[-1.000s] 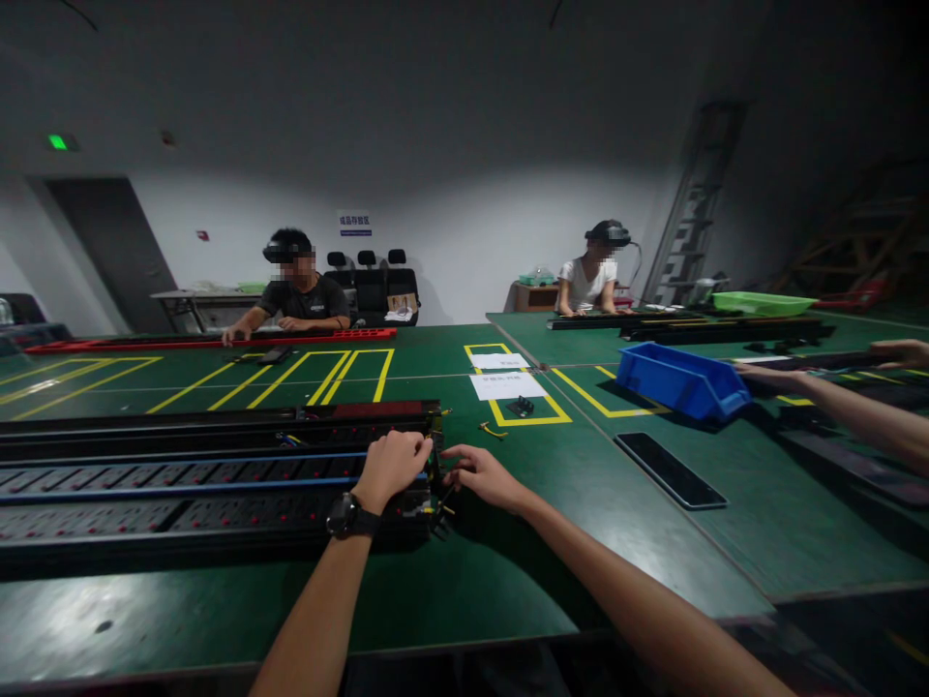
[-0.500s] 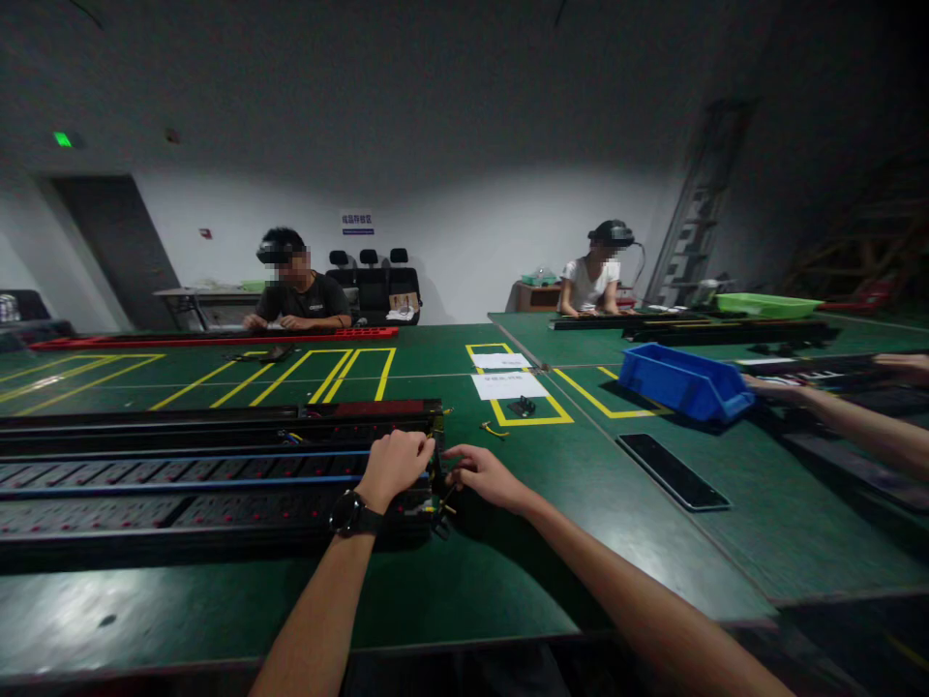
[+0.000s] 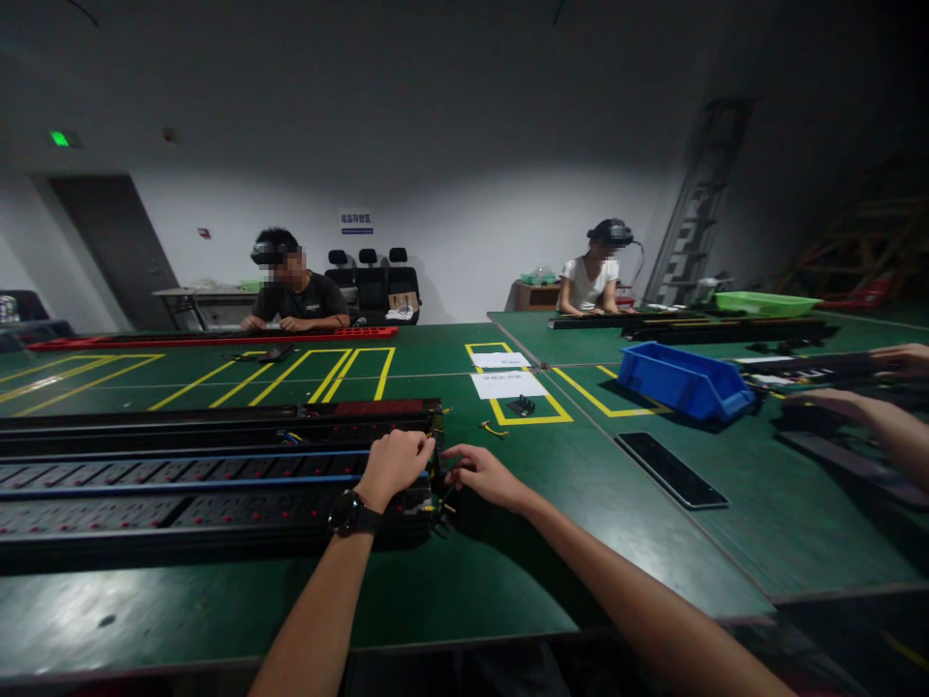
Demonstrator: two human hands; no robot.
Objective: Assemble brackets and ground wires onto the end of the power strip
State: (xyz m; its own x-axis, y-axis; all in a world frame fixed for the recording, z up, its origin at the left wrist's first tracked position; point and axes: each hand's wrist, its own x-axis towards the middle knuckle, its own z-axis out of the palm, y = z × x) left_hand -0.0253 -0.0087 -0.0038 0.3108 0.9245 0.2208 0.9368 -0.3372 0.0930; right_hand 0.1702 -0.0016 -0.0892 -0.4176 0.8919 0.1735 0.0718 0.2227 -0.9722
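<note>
An assembly workshop, I'd say: yellow tape [image 3: 537, 422] marks zones on this green surface [image 3: 616, 542], which carries a blue parts bin [image 3: 678, 382] and long black slotted units [image 3: 108, 516]; people in headsets [image 3: 312, 300] work opposite.

On the tabletop [image 3: 616, 542] are two blue strips [image 3: 218, 487] near left, two white papers [image 3: 508, 386] mid-way, one phone [image 3: 672, 470] and one blue bin [image 3: 674, 379] right.

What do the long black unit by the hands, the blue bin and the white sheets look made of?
Long black unit: possibly painted metal, plastic or both; dark, dull-sheened surfaces leave it open.
Blue bin: likely molded plastic, satin; uniform color and smooth walls.
White sheets: probably paper, matte; thin, flat, with dark printed marks.
</note>
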